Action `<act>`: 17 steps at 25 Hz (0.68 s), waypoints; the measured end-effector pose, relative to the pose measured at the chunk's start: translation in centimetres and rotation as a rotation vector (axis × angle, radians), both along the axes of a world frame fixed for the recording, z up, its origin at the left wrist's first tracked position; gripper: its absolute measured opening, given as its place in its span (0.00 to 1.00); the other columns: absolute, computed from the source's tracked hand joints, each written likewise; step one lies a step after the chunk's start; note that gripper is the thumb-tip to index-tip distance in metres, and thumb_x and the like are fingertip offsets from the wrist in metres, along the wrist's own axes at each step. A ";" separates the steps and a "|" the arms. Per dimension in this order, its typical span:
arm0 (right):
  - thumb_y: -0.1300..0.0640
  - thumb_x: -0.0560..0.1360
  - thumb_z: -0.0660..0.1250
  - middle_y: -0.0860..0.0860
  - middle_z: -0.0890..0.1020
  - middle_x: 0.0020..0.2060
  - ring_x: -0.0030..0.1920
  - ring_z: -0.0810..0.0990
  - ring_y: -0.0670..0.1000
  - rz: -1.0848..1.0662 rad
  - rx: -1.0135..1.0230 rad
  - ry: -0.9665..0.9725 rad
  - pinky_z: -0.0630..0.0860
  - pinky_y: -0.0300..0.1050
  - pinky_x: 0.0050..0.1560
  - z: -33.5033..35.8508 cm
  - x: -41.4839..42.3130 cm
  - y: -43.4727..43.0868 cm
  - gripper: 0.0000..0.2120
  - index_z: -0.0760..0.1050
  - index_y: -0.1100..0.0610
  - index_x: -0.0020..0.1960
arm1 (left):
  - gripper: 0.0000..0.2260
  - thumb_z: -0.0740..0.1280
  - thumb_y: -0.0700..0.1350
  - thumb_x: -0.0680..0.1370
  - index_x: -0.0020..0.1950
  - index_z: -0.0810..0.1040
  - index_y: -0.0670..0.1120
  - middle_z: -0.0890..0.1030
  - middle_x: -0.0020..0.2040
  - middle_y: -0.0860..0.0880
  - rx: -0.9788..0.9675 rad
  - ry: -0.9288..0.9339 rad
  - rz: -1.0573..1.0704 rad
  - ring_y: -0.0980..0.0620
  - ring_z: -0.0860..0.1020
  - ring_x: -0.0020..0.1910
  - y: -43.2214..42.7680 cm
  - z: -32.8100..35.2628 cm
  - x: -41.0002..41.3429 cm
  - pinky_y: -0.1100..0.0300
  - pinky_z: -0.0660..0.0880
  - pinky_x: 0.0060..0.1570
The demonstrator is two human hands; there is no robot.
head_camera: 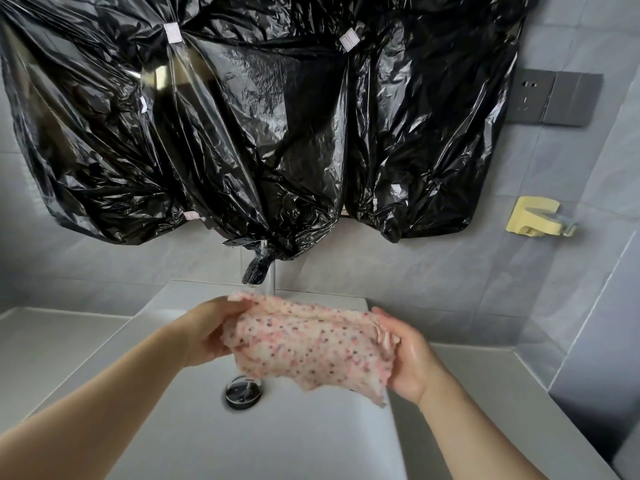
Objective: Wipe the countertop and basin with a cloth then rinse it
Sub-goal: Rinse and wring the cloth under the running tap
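Cloth [308, 344], nubby and speckled pink, is stretched between our left hand [204, 332] and right hand [405, 358], each grip clamped on one end, above the smooth white basin [311, 441] and its round chrome drain [243, 390]. We note a pale matte worktop [52, 344] on either side, grey wall tiles [450, 271], and crinkled glossy black plastic sheeting [242, 116] behind.

Soft even light, white glare on black plastic sheeting [242, 133], wide-angle bowing at edges, cloth [311, 344] slightly blurred.
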State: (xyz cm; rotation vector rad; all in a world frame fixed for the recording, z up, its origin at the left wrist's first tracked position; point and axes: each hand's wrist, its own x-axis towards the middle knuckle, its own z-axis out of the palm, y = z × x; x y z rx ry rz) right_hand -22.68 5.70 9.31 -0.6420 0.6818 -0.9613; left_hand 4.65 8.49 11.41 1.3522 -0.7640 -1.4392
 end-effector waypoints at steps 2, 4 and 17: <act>0.60 0.69 0.71 0.60 0.80 0.55 0.50 0.81 0.59 0.060 0.036 0.008 0.77 0.56 0.51 -1.2 0.1 -0.3 0.25 0.71 0.57 0.65 | 0.16 0.66 0.40 0.76 0.63 0.70 0.46 0.79 0.51 0.41 0.039 -0.051 0.019 0.44 0.79 0.44 -0.3 -1.0 0.2 0.50 0.78 0.44; 0.65 0.70 0.71 0.58 0.76 0.62 0.57 0.78 0.58 0.083 -0.018 0.400 0.77 0.58 0.55 -2.6 0.2 -0.7 0.39 0.57 0.46 0.74 | 0.17 0.67 0.38 0.76 0.61 0.69 0.53 0.78 0.47 0.42 0.057 -0.113 0.018 0.46 0.77 0.40 -0.2 -1.3 0.3 0.51 0.77 0.40; 0.57 0.69 0.72 0.48 0.78 0.53 0.53 0.77 0.49 -0.039 -0.448 1.234 0.77 0.41 0.52 -2.5 0.7 -0.1 0.10 0.79 0.46 0.47 | 0.08 0.76 0.39 0.67 0.41 0.80 0.49 0.79 0.38 0.48 -0.117 -0.779 -0.094 0.51 0.76 0.39 0.5 -2.7 1.3 0.64 0.71 0.36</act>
